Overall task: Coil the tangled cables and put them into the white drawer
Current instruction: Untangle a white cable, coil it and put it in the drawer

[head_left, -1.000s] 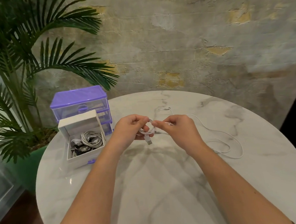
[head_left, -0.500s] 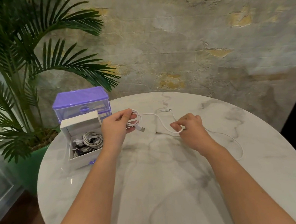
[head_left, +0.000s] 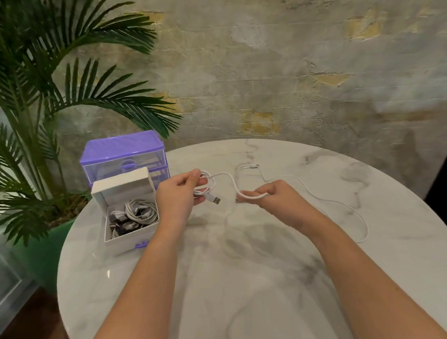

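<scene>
A: Left edge first?
B: Palm plant (head_left: 43, 101) in a green pot (head_left: 42, 248), off the table's left side. Then a purple drawer unit (head_left: 123, 155) at the back left of the round marble table (head_left: 250, 285).

A: And the white drawer?
B: White drawer (head_left: 129, 244), pulled out, sitting on the table just in front of the purple unit. Coiled cables (head_left: 136, 214) already lie in it, white ones plus some darker ones.

A: Left hand?
B: Left hand (head_left: 178, 197) just right of the drawer, raised over the table. Fingers curled, thumb and forefinger pinching a few small loops of the white cable (head_left: 231, 182). The USB plug (head_left: 215, 200) hangs out below the loops.

A: Then?
B: The cable runs slack from the loops across to the right hand (head_left: 276, 201). Fingers curled round it, so it's gripping the cable too. Hands apart, cable sagging between them.

A: Rest of the cable?
B: Trails right from the right hand, lying loose on the tabletop in a wide bend toward the right side. Another stretch lies behind the hands with a small connector (head_left: 251, 166) at its end. Can't tell if it's the same cable.
</scene>
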Motion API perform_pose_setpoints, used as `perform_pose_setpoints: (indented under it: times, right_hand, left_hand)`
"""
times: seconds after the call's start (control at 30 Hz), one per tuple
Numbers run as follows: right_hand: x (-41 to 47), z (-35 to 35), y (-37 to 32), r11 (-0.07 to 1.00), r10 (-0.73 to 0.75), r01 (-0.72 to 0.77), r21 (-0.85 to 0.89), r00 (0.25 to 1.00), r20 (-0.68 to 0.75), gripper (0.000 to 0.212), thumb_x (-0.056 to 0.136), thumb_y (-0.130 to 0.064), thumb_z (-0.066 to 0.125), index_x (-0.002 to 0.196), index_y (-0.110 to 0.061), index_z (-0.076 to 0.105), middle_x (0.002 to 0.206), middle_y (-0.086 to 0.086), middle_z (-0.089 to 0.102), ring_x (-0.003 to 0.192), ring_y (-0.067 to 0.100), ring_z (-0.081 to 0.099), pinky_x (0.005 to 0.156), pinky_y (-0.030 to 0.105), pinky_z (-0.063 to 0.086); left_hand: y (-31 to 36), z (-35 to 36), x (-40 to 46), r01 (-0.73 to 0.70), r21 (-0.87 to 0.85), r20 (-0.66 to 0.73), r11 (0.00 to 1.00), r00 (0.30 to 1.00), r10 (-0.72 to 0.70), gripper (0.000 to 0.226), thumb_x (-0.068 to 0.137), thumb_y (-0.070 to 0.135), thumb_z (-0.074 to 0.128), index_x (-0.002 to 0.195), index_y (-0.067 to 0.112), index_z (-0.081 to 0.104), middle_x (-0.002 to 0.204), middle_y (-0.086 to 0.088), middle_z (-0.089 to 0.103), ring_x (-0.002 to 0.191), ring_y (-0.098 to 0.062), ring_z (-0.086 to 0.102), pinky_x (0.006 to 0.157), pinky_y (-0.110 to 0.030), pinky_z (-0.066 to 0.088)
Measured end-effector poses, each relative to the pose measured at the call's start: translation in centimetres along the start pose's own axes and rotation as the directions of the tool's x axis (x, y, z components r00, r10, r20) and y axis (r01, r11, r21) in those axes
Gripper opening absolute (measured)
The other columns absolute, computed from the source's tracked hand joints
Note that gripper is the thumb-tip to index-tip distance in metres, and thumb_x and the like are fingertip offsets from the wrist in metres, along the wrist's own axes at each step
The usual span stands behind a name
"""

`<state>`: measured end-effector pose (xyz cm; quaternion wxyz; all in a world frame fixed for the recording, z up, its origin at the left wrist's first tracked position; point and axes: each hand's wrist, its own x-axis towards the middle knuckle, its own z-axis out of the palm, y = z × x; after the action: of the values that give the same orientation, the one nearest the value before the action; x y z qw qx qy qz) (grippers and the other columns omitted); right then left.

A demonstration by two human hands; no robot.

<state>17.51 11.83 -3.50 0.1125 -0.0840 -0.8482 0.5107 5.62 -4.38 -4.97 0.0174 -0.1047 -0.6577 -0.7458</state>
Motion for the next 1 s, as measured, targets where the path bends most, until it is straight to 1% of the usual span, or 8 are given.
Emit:
perform_pose_setpoints:
  times: [0.17, 0.23, 0.33, 0.43, 0.53, 0.7, 0.83, 1.0]
  right_hand:
    - [-0.1, -0.9, -0.8, 0.883, -0.099, 0.004, 0.470, 0.979, 0.178, 0.018, 0.072, -0.022, 0.045, 0.065, -0.019, 0.029, 0.066, -0.002, 0.026, 0.061, 0.017, 0.019, 0.056, 0.030, 0.017]
    - [0.0, -0.6, -0.8, 0.905, -0.082, 0.020, 0.425, 0.988, 0.129, 0.011, 0.068, -0.023, 0.039, 0.064, -0.018, 0.030, 0.067, -0.001, 0.027, 0.061, 0.018, 0.022, 0.057, 0.032, 0.019]
    - [0.2, 0.1, -0.3, 0.987, -0.072, 0.077, 0.139, 0.996, -0.044, 0.016, 0.078, -0.031, 0.034, 0.073, -0.016, 0.032, 0.074, -0.002, 0.031, 0.069, 0.017, 0.028, 0.064, 0.032, 0.026]
    - [0.2, 0.6, 0.2, 0.991, -0.090, 0.105, 0.086, 0.983, -0.163, 0.022, 0.090, -0.031, 0.030, 0.081, -0.014, 0.039, 0.083, -0.007, 0.036, 0.085, 0.014, 0.037, 0.072, 0.022, 0.032]
    - [0.4, 0.6, 0.1, 0.990, -0.088, 0.107, 0.087, 0.977, -0.195, 0.028, 0.090, -0.029, 0.032, 0.085, -0.012, 0.054, 0.087, -0.010, 0.045, 0.082, 0.005, 0.045, 0.070, 0.009, 0.035]
    - [1.0, 1.2, 0.0, 0.943, 0.015, 0.065, 0.327, 0.971, -0.237, 0.027, 0.097, -0.011, 0.048, 0.090, -0.022, 0.071, 0.081, -0.012, 0.059, 0.068, 0.009, 0.048, 0.067, 0.023, 0.039]
    - [0.6, 1.2, -0.3, 0.865, 0.099, 0.048, 0.499, 0.959, -0.264, 0.012, 0.092, -0.016, 0.062, 0.092, -0.019, 0.074, 0.080, -0.008, 0.067, 0.069, 0.012, 0.054, 0.067, 0.023, 0.042]
    - [0.5, 1.1, -0.1, 0.782, 0.232, -0.139, 0.608, 0.970, -0.077, 0.015, 0.088, -0.029, 0.068, 0.096, -0.020, 0.076, 0.086, -0.013, 0.071, 0.076, 0.008, 0.050, 0.072, 0.024, 0.037]
  left_hand:
    - [0.1, -0.2, 0.0, 0.027, -0.024, -0.019, 0.999, 0.999, -0.027, 0.014, 0.094, 0.022, 0.061, 0.095, 0.011, 0.071, 0.082, -0.002, 0.073, 0.075, -0.016, 0.069, 0.055, -0.021, 0.056]
    - [0.2, 0.0, -0.2, 0.030, -0.036, 0.000, 0.999, 1.000, -0.030, 0.016, 0.094, 0.021, 0.061, 0.097, 0.009, 0.071, 0.083, -0.002, 0.073, 0.075, -0.017, 0.069, 0.055, -0.021, 0.056]
    - [0.7, 0.5, -0.7, 0.052, -0.057, 0.054, 0.997, 0.997, -0.048, 0.016, 0.094, 0.021, 0.061, 0.098, 0.009, 0.071, 0.082, -0.001, 0.072, 0.073, -0.014, 0.068, 0.057, -0.021, 0.057]
    - [1.0, 1.0, -1.2, 0.077, -0.077, 0.110, 0.994, 0.992, -0.068, 0.014, 0.093, 0.021, 0.062, 0.095, 0.011, 0.072, 0.082, 0.000, 0.072, 0.070, -0.013, 0.068, 0.059, -0.023, 0.059]
    - [1.2, 1.4, -1.6, 0.103, -0.083, 0.164, 0.991, 0.983, -0.088, 0.016, 0.092, 0.022, 0.064, 0.099, 0.010, 0.072, 0.084, -0.001, 0.072, 0.064, -0.010, 0.067, 0.060, -0.023, 0.059]
    - [1.2, 2.0, -2.3, 0.105, -0.052, 0.215, 0.993, 0.972, -0.091, 0.021, 0.090, 0.023, 0.065, 0.104, 0.009, 0.072, 0.084, 0.000, 0.066, 0.055, -0.007, 0.064, 0.058, -0.025, 0.059]
    - [1.3, 2.5, -2.7, 0.111, -0.053, 0.232, 0.992, 0.968, -0.095, 0.017, 0.090, 0.023, 0.066, 0.103, 0.013, 0.073, 0.083, 0.002, 0.066, 0.055, -0.008, 0.065, 0.059, -0.026, 0.060]
    - [1.2, 2.8, -2.9, 0.094, -0.069, 0.226, 0.993, 0.971, -0.076, 0.014, 0.090, 0.021, 0.066, 0.099, 0.014, 0.073, 0.079, 0.005, 0.067, 0.051, -0.005, 0.062, 0.060, -0.028, 0.060]
